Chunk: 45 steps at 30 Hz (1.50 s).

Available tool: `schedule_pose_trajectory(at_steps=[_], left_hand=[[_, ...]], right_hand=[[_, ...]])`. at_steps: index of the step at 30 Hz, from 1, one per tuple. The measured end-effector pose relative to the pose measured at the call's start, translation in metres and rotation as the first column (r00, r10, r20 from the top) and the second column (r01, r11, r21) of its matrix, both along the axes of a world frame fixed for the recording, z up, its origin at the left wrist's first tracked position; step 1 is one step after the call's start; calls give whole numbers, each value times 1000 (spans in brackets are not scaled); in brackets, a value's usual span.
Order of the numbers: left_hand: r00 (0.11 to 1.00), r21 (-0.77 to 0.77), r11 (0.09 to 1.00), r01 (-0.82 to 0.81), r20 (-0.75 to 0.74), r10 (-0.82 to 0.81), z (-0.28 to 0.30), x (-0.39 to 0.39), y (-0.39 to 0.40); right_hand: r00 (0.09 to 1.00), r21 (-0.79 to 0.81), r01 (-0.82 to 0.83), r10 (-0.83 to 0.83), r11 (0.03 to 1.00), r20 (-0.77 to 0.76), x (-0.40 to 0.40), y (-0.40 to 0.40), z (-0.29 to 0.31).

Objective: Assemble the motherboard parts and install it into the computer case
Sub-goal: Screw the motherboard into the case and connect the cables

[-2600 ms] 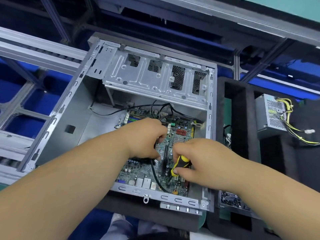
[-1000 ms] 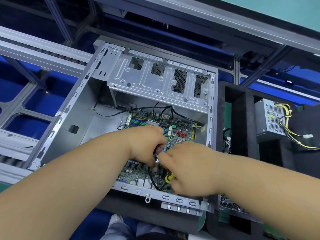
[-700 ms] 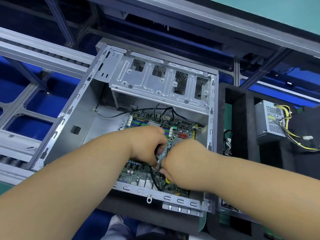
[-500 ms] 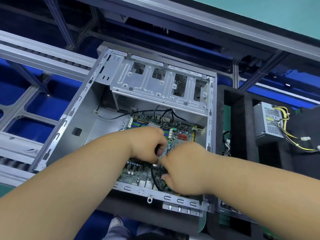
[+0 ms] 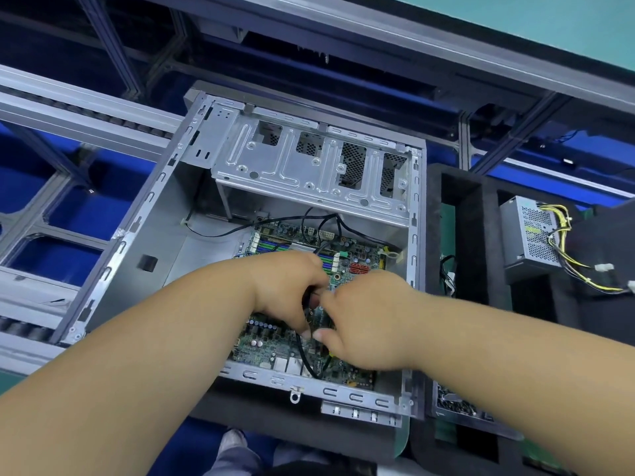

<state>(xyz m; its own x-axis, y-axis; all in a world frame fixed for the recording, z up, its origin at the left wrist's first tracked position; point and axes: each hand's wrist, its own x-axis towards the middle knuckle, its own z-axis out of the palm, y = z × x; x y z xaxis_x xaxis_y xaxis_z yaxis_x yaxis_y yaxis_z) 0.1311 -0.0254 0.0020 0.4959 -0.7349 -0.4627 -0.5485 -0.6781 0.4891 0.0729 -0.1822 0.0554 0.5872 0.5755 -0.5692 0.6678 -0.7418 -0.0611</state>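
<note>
Board (image 5: 275, 341) lies flat on the floor of the open case (image 5: 147, 235), cables (image 5: 305, 359) trailing over it. Both hands meet over its middle: left hand (image 5: 288, 290) curls its fingers down around something dark I cannot identify; right hand (image 5: 364, 317) is curled too, a sliver of yellow showing beneath it, its hold hidden. I judge the board stiff, light and fragile: best held by bare edges, never by sockets or capacitors. Cables are limp and likely to snag.

The computer case (image 5: 144, 242) lies open on top, so its left floor beside the motherboard (image 5: 275, 341) is free. The drive cage (image 5: 309, 170) roofs the far end. Black cables (image 5: 302, 352) cross the board.
</note>
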Motion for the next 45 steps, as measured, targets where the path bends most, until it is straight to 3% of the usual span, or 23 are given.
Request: schedule_pose_trajectory(at_steps=[3, 8, 12, 15, 17, 20, 26, 34, 37, 39, 41, 43, 45], left_hand=[[1000, 2, 1000, -2, 0, 2, 0, 1, 0], [1000, -24, 1000, -14, -10, 14, -2, 1, 1], [999, -59, 997, -41, -18, 40, -2, 0, 1], [999, -69, 996, -48, -27, 46, -3, 0, 1], [999, -58, 998, -38, -20, 37, -4, 1, 1], [1000, -52, 998, -24, -11, 24, -4, 1, 1], [998, -74, 996, -48, -43, 45, -5, 0, 2], [998, -90, 995, -49, -34, 47, -5, -1, 2], [991, -142, 985, -98, -106, 84, -2, 4, 8], [933, -196, 926, -321, -232, 274, 2, 11, 15], [770, -258, 753, -605, -433, 469, 5, 16, 20], [645, -266, 638, -723, -591, 485, 8, 19, 20], [588, -239, 611, -755, -660, 468, 10, 19, 17]], right_hand=[[982, 50, -15, 24, 999, -189, 8, -1, 12], [989, 57, -147, 147, 987, 9, 3, 1, 4], [986, 2, -95, 94, 995, 140, -3, 3, -3], [993, -6, -35, 36, 999, 117, -4, -2, -7], [1000, 40, -16, 15, 999, 23, -2, -7, -4], [995, 90, -69, 76, 994, -71, 2, -10, 4], [987, 72, -161, 160, 984, 23, -4, -2, -6], [985, 5, -157, 156, 988, 70, -9, -1, -2], [988, 59, -145, 141, 988, 55, -9, -4, 0], [991, 98, -129, 131, 987, -12, -8, -6, 1], [992, 110, -107, 114, 988, -56, -6, -6, 2], [993, 116, -92, 100, 989, -61, -5, -5, 2], [994, 123, -86, 93, 989, -54, -5, -5, 2]])
